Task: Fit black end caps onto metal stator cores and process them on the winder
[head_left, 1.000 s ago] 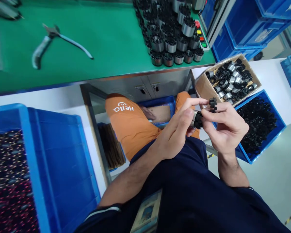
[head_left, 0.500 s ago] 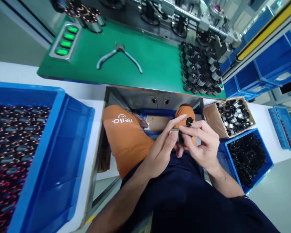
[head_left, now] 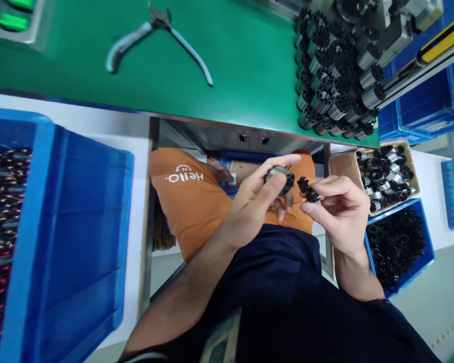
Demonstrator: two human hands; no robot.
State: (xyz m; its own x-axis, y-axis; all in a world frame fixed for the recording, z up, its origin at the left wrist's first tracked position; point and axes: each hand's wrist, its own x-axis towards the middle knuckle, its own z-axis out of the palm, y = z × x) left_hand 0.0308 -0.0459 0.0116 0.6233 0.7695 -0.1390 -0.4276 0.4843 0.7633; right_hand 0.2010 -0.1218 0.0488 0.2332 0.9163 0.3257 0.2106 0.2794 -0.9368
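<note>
Above my lap, my left hand [head_left: 255,204] is closed round a metal cylinder [head_left: 280,179] with a black toothed end that faces right. My right hand [head_left: 338,206] pinches a small black plastic part [head_left: 308,190] between thumb and fingers, just right of the cylinder. A narrow gap separates the two pieces. Farther up, on the green work surface [head_left: 242,65], several similar cylinders [head_left: 336,80] stand packed together at the right. Pliers [head_left: 161,20] with light blue handles lie spread on the same surface at the left.
A blue bin [head_left: 87,227] of copper-wound parts stands on the left. On the right are a cardboard box [head_left: 346,169] of metal cylinders and a blue bin [head_left: 426,257] of black parts. Machine parts [head_left: 395,40] and a yellow-striped bar [head_left: 444,38] reach in at the upper right.
The black part in my right hand has come away from the cylinder, and my right hand has moved right. The cylinder in my left hand now shows its toothed end. The view has tilted down.
</note>
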